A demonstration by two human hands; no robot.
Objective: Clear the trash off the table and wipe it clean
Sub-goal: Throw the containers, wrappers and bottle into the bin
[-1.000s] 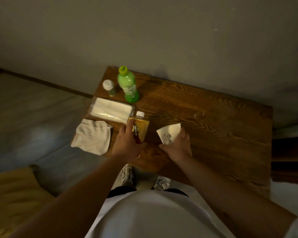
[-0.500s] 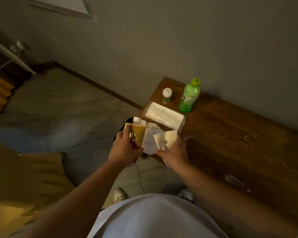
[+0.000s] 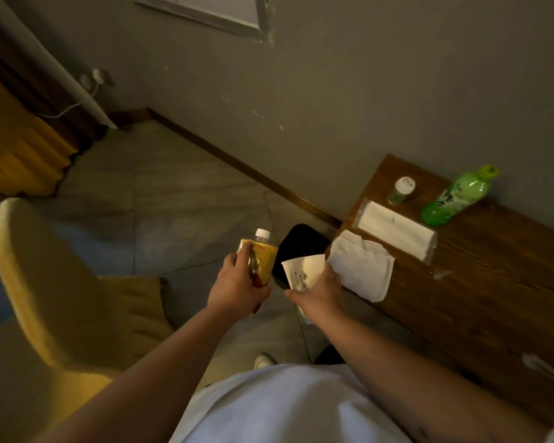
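while both hands hang over the floor just off the table's (image 3: 480, 282) left end, the left hand (image 3: 237, 290) has its fingers wrapped round a yellow-labelled bottle (image 3: 259, 259) with a white cap; the right hand (image 3: 320, 292) has its fingers curled round a white paper cup (image 3: 303, 273); a black bin (image 3: 301, 247) sits on the floor behind them; on the table lie a white cloth (image 3: 362, 270), overhanging the edge, a tissue pack (image 3: 397, 230), a green bottle (image 3: 454, 198) and a small shaker (image 3: 401, 190).
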